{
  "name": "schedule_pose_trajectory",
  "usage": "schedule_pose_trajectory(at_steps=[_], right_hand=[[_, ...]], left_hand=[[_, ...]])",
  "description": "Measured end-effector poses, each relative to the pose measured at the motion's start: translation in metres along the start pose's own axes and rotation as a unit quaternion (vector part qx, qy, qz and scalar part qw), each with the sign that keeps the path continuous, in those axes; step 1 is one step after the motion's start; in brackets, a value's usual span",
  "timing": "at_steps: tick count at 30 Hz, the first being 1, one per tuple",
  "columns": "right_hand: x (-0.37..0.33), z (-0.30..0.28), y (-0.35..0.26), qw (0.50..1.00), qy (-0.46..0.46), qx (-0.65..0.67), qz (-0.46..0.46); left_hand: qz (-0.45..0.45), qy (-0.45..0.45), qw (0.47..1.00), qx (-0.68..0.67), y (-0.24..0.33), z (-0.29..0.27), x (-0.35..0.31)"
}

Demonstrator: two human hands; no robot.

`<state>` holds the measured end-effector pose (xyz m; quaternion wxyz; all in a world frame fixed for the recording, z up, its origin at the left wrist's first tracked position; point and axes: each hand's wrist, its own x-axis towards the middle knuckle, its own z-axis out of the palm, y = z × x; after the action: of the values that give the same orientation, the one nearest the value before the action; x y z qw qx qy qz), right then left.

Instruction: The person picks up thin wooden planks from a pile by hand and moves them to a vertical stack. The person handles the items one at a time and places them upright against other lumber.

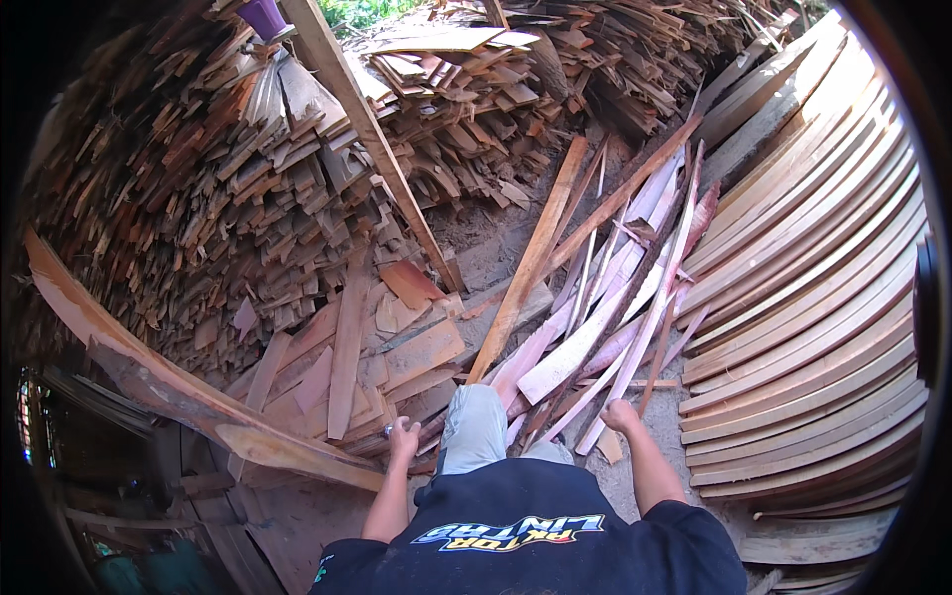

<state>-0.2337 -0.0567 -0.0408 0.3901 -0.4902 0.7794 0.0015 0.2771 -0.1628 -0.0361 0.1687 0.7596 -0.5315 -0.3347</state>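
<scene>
A long, narrow, pale pink wooden strip (653, 319) lies in a loose heap before a person (526, 506), its long axis running from beside the curled right hand (621, 416) toward the upper right. The left hand (403, 437), fingers bent, is near flat brown wooden offcuts (426, 354). Whether either hand grips anything cannot be told. Top left: 1 purple tapered container (263, 17), contents hidden.

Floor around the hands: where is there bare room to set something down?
A narrow dusty patch of floor shows between the right hand and the stacked boards. Straight ahead is crowded with pinkish strips and long planks; offcuts crowd the area beyond the left hand.
</scene>
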Motion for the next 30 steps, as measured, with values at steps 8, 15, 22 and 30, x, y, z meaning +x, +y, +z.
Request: schedule_pose_trajectory(at_steps=[8,15,22,30], right_hand=[[0.122,-0.096,-0.087,0.983,0.042,0.024,-0.176],[0.288,-0.255,-0.209,0.964,0.11,0.063,-0.232],[0.477,-0.414,-0.346,0.922,0.178,0.157,-0.306],[0.63,-0.585,-0.533,0.778,0.15,0.555,-0.254]], left_hand=[[-0.155,-0.259,0.948,0.103,-0.041,0.054,0.008],[-0.193,-0.275,0.94,-0.063,0.021,0.109,0.104],[-0.113,-0.171,0.965,-0.166,0.209,0.094,0.282],[-0.149,-0.15,0.968,-0.132,0.204,0.07,0.334]])
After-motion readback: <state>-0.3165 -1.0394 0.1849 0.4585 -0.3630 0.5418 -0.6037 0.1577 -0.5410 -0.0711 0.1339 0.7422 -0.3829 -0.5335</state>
